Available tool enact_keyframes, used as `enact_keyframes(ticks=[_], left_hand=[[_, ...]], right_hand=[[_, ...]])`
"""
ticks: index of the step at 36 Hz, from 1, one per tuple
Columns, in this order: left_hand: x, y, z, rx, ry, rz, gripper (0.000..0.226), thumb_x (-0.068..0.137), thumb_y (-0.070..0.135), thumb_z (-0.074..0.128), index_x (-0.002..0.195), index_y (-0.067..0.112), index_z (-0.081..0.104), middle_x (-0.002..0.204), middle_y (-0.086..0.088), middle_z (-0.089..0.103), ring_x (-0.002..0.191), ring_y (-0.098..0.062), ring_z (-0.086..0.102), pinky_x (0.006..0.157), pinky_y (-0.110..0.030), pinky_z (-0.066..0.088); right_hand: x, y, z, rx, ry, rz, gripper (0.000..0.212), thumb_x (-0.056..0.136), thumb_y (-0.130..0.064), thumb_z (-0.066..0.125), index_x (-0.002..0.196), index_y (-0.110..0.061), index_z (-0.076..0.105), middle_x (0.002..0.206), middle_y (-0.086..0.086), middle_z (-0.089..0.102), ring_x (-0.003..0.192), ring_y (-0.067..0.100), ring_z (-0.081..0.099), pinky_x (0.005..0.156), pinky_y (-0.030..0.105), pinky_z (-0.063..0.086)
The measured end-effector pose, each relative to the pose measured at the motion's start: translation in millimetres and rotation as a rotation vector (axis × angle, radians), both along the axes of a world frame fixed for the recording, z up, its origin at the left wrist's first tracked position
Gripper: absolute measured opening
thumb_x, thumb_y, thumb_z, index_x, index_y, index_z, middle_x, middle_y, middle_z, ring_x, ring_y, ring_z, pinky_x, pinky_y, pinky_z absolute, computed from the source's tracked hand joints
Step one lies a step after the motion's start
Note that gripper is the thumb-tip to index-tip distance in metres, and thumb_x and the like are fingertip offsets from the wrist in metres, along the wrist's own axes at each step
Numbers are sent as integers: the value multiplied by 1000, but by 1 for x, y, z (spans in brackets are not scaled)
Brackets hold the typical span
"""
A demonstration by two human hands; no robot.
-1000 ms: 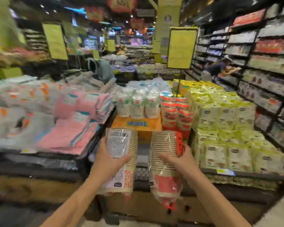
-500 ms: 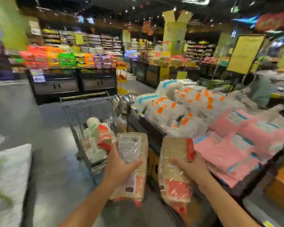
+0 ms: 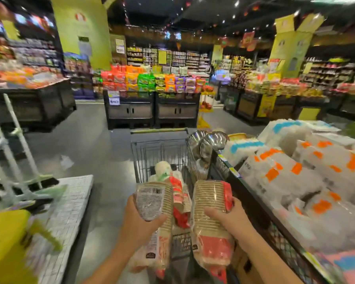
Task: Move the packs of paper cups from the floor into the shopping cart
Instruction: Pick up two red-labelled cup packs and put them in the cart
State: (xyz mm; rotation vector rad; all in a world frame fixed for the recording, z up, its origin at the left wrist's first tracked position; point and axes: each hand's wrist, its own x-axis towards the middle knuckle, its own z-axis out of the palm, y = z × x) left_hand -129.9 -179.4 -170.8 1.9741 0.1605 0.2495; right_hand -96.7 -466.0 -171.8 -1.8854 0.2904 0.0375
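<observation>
Partly, left pack (image 3: 152,199) and right pack (image 3: 209,197) hide cart (image 3: 162,152).

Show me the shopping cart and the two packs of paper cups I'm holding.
shopping cart (image 3: 162,152), head view, far wire wall.
left pack of paper cups (image 3: 152,199), head view, white printed label.
right pack of paper cups (image 3: 207,198), head view, stacked brown cup rims.

- Left pack of paper cups (image 3: 152,201): brown cups in clear wrap, white label facing me, upright in my left hand (image 3: 138,224) over the wire shopping cart (image 3: 162,152), at its near end.
- Right pack (image 3: 210,214): same cups, red trim, upright in my right hand (image 3: 231,221), over the cart's near right corner.
- Loose packs (image 3: 177,191) lie inside the cart.
</observation>
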Motion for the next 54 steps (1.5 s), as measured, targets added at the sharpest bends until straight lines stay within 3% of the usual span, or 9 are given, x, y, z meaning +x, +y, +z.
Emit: enact_keyframes(ticks=[8,13,19,25,31,35,41,49,54], left_hand=[[100,-22,-11,10,77,102,106,52,54,90,137,29,31,126,5,54,111,-20,59,94,-42,51],[154,-28,-13,9,85,166,105,59,45,90,142,27,27,120,10,48,108,-20,59,92,-42,51],[217,-19,-25,-19,105,212,101,61,40,90,140,27,28,113,12,46,101,-16,56,93,-43,49],[293,10,-43,-62,130,202,105,60,43,89,142,26,26,116,9,48,98,-13,55,89,-39,51],[363,33,-63,-48,189,213,105,57,48,90,139,29,27,124,6,50,101,-16,57,89,-44,53],[405,44,-77,-45,241,216,98,51,54,90,127,38,31,120,6,55,98,-13,61,81,-36,54],[484,54,-108,39,285,234,100,51,57,89,131,26,36,116,5,55,97,-13,60,71,-27,50],[594,67,-211,114,491,313,117,40,75,76,138,29,33,127,3,55,113,-20,57,96,-48,51],[616,67,-274,211,635,319,132,58,73,73,152,30,-10,159,-7,22,139,-35,35,113,-54,33]], right_hand=[[117,-20,-12,36,34,89,94,52,-36,102,127,-19,49,110,-2,72,94,16,75,89,44,61],[185,-19,-20,52,59,131,100,54,-37,101,134,-19,43,111,-5,70,91,11,74,70,26,59],[254,-1,-26,43,109,169,122,34,-60,98,135,-24,41,114,-5,70,95,14,74,86,38,61],[325,29,-38,-23,105,161,114,53,-49,98,145,-20,36,114,-8,67,95,10,70,69,22,53],[384,47,-45,-79,134,151,119,49,-55,98,144,-22,35,115,-9,65,97,10,69,78,29,57],[431,57,-52,-111,154,151,111,58,-48,98,146,-20,35,114,-9,63,96,10,68,72,24,54],[516,75,-88,-188,229,170,110,64,-47,94,148,-16,32,117,-4,63,101,16,66,89,36,55],[640,101,-186,-331,400,191,139,42,-78,76,155,-22,18,130,7,57,113,30,62,100,49,53],[671,119,-244,-498,502,196,132,69,-73,76,161,-19,-3,153,18,34,137,42,44,108,55,42]])
